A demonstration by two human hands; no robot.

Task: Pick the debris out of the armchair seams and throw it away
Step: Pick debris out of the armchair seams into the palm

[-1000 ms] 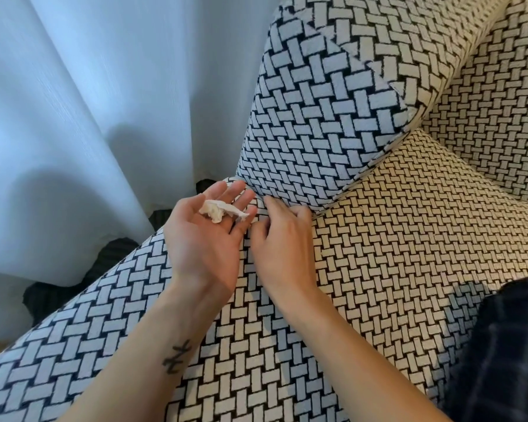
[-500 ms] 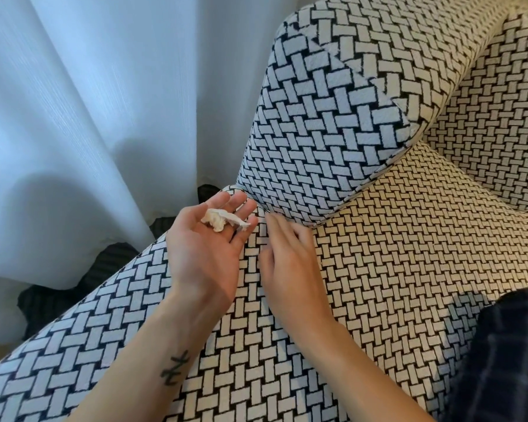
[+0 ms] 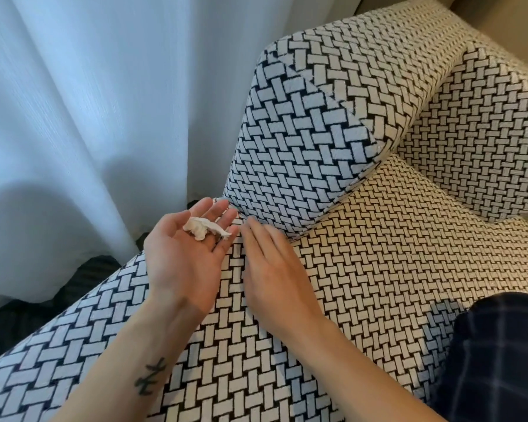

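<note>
The left hand (image 3: 186, 263) lay palm up over the near left part of the armchair (image 3: 378, 269) seat, fingers loosely spread, with a crumpled white scrap of debris (image 3: 202, 228) resting on them near the fingertips. Just right of it, the right hand (image 3: 275, 269) lay palm down on the seat, its blurred fingers together and straight, their tips near the seam below the armrest (image 3: 302, 141). A white curtain (image 3: 89, 117) hung at far left.

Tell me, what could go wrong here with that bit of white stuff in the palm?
The crumpled white scrap lies loose on the open left hand, near the fingers, so a tilt might drop it onto the armchair. The right hand, blurred beside it, might knock it off.
</note>
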